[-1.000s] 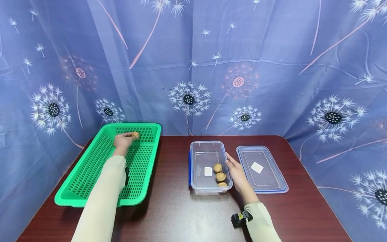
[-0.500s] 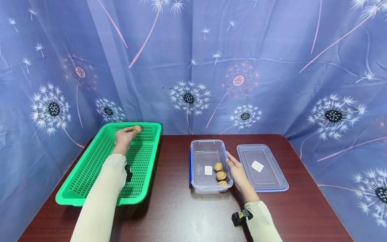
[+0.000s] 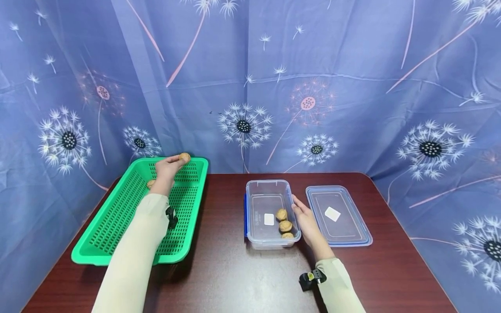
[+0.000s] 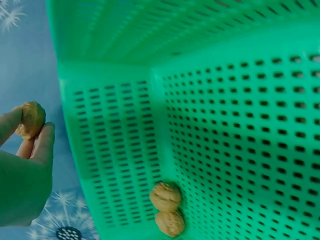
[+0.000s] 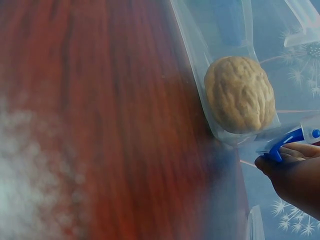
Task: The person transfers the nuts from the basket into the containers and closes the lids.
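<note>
The left arm, in a cream sleeve, is stretched forward and raised, with the left hand (image 3: pixel 167 167) lifted and its fingertips (image 4: pixel 31 131) pinched together. The right hand (image 3: pixel 306 221) is held low, fingers straight, forearm angled inward.

Perforated green plastic basket (image 3: pixel 117 226); glossy wooden table (image 3: pixel 235 278)

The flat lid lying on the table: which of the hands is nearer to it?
Right. The right hand rests against the clear container, just beside the lid; the left hand holds a walnut above the green basket.
</note>
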`<state>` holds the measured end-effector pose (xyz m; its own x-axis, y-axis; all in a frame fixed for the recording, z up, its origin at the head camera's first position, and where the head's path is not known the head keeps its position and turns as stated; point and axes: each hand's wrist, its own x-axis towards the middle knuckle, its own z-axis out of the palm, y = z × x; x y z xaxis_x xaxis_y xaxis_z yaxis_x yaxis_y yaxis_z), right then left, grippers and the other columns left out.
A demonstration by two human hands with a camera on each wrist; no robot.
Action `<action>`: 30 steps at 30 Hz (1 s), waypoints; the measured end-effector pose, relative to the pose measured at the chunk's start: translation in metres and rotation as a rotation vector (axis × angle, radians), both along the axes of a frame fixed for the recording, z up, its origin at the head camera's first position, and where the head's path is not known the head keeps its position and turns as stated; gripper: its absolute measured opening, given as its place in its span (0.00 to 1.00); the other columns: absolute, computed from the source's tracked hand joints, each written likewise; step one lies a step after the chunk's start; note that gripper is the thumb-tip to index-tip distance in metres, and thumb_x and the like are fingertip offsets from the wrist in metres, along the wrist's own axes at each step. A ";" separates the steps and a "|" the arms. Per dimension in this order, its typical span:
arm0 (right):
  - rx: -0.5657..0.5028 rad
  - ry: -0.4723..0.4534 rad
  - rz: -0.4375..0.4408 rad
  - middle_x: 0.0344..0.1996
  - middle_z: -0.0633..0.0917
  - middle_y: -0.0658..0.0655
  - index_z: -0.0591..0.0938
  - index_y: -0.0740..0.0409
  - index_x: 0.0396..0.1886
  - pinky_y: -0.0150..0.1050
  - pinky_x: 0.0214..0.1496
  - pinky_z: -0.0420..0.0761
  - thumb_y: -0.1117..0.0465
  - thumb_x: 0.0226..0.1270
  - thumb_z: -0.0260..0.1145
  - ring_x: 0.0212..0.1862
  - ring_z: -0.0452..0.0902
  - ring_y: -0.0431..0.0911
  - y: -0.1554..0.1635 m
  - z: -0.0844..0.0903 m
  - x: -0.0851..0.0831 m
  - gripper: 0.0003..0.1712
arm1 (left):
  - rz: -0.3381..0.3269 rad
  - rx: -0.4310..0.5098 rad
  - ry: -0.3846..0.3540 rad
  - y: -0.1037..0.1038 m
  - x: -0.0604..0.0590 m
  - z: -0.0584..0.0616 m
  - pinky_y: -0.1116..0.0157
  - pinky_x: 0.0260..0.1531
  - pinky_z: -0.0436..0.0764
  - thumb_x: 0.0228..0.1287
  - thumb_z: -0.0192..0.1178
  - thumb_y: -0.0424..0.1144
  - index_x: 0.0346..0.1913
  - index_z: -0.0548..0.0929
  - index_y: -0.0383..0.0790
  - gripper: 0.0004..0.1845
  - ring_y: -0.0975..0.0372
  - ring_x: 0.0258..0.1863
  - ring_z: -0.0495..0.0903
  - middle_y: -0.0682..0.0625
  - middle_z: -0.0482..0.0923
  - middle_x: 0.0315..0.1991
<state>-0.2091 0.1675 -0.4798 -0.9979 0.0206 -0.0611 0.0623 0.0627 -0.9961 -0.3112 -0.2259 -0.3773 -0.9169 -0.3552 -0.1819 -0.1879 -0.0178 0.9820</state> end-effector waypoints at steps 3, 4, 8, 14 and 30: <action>0.003 0.000 0.001 0.73 0.59 0.63 0.58 0.64 0.74 0.52 0.75 0.50 0.64 0.78 0.44 0.74 0.49 0.57 0.000 -0.001 -0.001 0.27 | -0.023 -0.003 0.025 0.007 -0.001 0.005 0.59 0.64 0.69 0.65 0.63 0.36 0.65 0.74 0.35 0.26 0.51 0.63 0.72 0.41 0.68 0.66; 0.004 -0.001 0.001 0.73 0.59 0.63 0.58 0.64 0.74 0.52 0.74 0.50 0.64 0.78 0.44 0.74 0.49 0.58 -0.001 -0.001 -0.001 0.27 | -0.032 0.001 0.037 0.009 -0.001 0.006 0.59 0.64 0.70 0.65 0.63 0.36 0.65 0.73 0.35 0.26 0.51 0.63 0.72 0.40 0.68 0.66; 0.010 -0.003 -0.001 0.72 0.59 0.64 0.58 0.64 0.73 0.53 0.74 0.52 0.65 0.77 0.44 0.73 0.50 0.58 -0.001 -0.002 -0.002 0.27 | -0.059 0.017 0.050 0.021 -0.002 0.012 0.58 0.65 0.68 0.64 0.64 0.36 0.64 0.74 0.36 0.25 0.51 0.62 0.72 0.41 0.70 0.64; 0.014 -0.003 -0.009 0.72 0.60 0.65 0.59 0.65 0.73 0.53 0.74 0.53 0.65 0.77 0.45 0.73 0.51 0.58 -0.001 -0.003 -0.002 0.27 | -0.098 0.040 0.066 0.041 -0.005 0.020 0.58 0.64 0.69 0.63 0.64 0.37 0.63 0.76 0.38 0.25 0.51 0.62 0.72 0.42 0.71 0.64; 0.031 0.002 -0.008 0.72 0.59 0.65 0.59 0.66 0.73 0.51 0.75 0.50 0.65 0.77 0.44 0.74 0.50 0.58 -0.001 -0.003 -0.003 0.27 | -0.158 0.112 0.154 0.105 -0.009 0.033 0.66 0.52 0.79 0.59 0.67 0.30 0.57 0.79 0.31 0.22 0.53 0.54 0.79 0.36 0.78 0.56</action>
